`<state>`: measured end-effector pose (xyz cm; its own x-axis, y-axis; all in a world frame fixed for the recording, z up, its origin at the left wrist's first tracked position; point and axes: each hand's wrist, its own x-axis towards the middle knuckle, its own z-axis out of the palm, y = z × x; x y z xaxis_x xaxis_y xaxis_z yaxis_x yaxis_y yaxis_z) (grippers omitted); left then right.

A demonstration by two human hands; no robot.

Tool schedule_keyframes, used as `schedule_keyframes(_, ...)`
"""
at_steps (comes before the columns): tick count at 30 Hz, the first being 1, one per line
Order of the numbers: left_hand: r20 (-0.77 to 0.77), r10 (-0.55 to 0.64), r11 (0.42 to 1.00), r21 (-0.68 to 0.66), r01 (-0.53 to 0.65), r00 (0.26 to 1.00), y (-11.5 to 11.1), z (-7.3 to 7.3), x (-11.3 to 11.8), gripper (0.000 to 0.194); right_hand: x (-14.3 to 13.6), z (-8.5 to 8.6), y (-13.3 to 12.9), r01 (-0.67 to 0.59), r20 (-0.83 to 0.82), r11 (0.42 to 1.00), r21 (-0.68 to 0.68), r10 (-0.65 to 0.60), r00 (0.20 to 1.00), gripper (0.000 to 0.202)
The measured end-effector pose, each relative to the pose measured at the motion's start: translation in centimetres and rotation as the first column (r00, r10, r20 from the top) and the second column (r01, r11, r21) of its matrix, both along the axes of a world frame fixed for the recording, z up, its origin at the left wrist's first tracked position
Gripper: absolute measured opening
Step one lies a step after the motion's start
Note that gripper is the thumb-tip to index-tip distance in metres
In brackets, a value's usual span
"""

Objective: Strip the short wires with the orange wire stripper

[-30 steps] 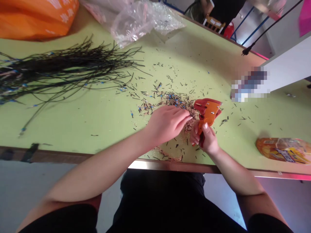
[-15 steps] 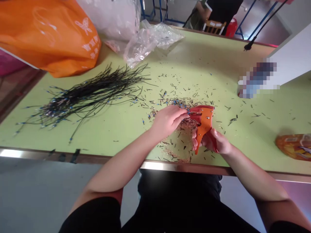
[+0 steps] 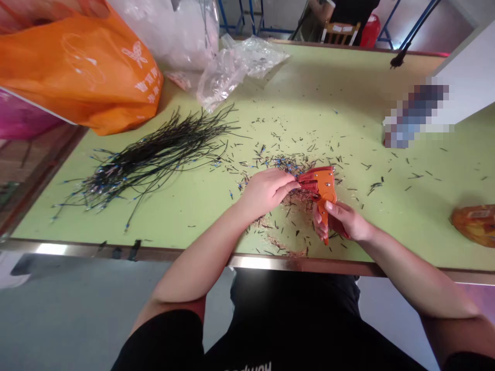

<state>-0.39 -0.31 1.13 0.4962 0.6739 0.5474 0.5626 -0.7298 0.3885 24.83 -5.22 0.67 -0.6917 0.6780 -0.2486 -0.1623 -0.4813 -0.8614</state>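
Note:
My right hand (image 3: 344, 220) is wrapped round the handles of an orange and red wire stripper (image 3: 328, 191), whose jaws point left. My left hand (image 3: 266, 189) is closed in a pinch at the mouth of those jaws. It holds a thin dark wire; the fingers hide most of it. Under and around both hands lies a heap of wire scraps (image 3: 285, 164), with black insulation bits, copper strands and small blue pieces. To the left a bundle of black wires (image 3: 154, 149) with blue-tipped ends rests on the green table (image 3: 201, 206).
An orange bag (image 3: 112, 77) stands at the back left, beside crumpled clear plastic bags (image 3: 232, 67). A white panel (image 3: 467, 77) and a black plug (image 3: 400, 56) are at the back right. An orange package (image 3: 474, 224) lies at the right. A person sits beyond the table.
The stripper's handles have come closer together in my right hand, and the tool has turned slightly. My left hand keeps its pinch at the jaws. The whole view has shifted a little.

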Motion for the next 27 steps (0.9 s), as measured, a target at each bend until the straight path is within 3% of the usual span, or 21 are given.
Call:
schedule_keyframes(9,-0.034,0.031,0.997,-0.070,-0.033,0.999,-0.3,0.1,0.4,0.033,-1.6,-0.9,-1.0,0.118,0.034,0.993,-0.026,-0.117,0.993,0.054)
schedule_keyframes(13,0.025,0.083,0.988,-0.129,-0.079,0.996,0.0,0.3,0.0,0.033,-1.7,-0.7,-0.8,0.160,-0.047,0.983,0.084,-0.157,0.987,0.049)
schedule_keyframes(15,0.101,0.173,0.974,-0.165,-0.155,0.980,0.3,0.6,-0.5,0.033,-1.0,0.1,-0.4,0.321,-0.131,0.934,0.158,-0.303,0.944,0.043)
schedule_keyframes(18,0.139,0.338,0.929,-0.207,-0.306,0.931,0.7,0.9,-1.0,0.033,0.1,1.6,0.6,0.601,-0.163,0.765,0.231,-0.578,0.800,0.038)
schedule_keyframes(20,0.079,0.359,0.922,-0.183,-0.341,0.930,0.4,0.8,-0.7,0.031,0.4,1.9,1.0,0.650,-0.105,0.707,0.279,-0.650,0.753,0.040)
schedule_keyframes(23,-0.033,0.271,0.958,-0.090,-0.273,0.962,-0.8,0.4,0.6,0.027,-0.3,0.9,0.5,0.564,-0.044,0.758,0.329,-0.584,0.810,0.050)
schedule_keyframes(27,-0.112,0.172,0.985,0.017,-0.172,0.979,-2.8,0.1,2.0,0.024,-1.6,-2.0,-1.2,0.350,0.051,0.856,0.382,-0.397,0.916,0.052)
